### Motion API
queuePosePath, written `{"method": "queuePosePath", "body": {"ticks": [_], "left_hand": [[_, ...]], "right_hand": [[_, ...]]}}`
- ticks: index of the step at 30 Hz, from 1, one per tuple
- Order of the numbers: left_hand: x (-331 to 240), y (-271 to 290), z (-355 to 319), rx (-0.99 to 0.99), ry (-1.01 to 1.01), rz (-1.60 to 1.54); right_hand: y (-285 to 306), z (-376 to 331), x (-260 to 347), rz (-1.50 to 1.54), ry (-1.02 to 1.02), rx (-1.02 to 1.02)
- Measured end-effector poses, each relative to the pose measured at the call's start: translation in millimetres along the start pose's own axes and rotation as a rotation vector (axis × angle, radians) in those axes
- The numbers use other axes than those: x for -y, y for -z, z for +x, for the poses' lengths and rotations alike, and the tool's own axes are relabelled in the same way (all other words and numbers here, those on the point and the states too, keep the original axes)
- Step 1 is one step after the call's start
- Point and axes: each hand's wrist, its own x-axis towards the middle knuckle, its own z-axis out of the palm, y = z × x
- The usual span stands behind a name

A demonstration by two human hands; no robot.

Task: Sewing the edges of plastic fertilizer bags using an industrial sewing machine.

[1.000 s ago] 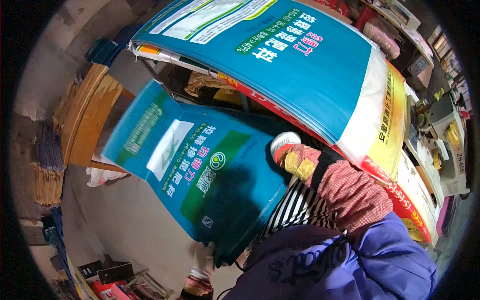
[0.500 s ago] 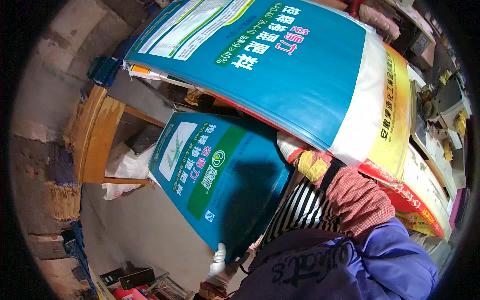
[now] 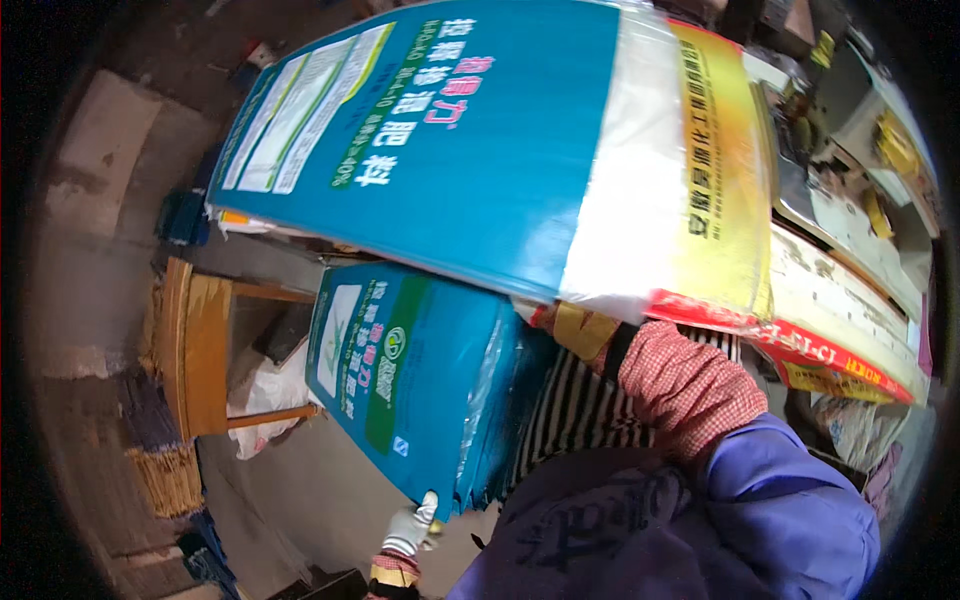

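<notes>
A stack of teal printed plastic sacks (image 3: 440,365) hangs tilted in front of me, its layered edges showing on the right side. My left hand (image 3: 410,527), in a white glove, pinches the near lower corner, with the thumb on top. My right hand (image 3: 530,313), also gloved, grips the far right edge of the same sacks; its fingers are partly hidden. Just above it reaches a larger pile of flat teal sacks (image 3: 480,150) with white and yellow bands. Its overhanging edge lies close to my right wrist.
A wooden stool (image 3: 208,355) stands on its side at left, with a white plastic bag (image 3: 270,400) beside it. A straw broom (image 3: 168,480) lies at the lower left. A cluttered white surface (image 3: 850,215) with a machine is at the right.
My view has shifted, so the large pile appears farther left. The held sacks have tilted, showing more of their layered right edge. Both hands stay at the same sacks.
</notes>
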Motion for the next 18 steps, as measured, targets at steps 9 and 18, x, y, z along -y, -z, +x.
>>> {"method": "queuePosePath", "body": {"ticks": [9,18], "left_hand": [[-184,38,-84,-0.532,-0.994,0.18],[-398,-61,-150,-1.043,-1.711,0.615]], "right_hand": [[55,10,-154,1.376,-0.589,0.036],[25,-91,-256,2.129,0.264,0.066]]}}
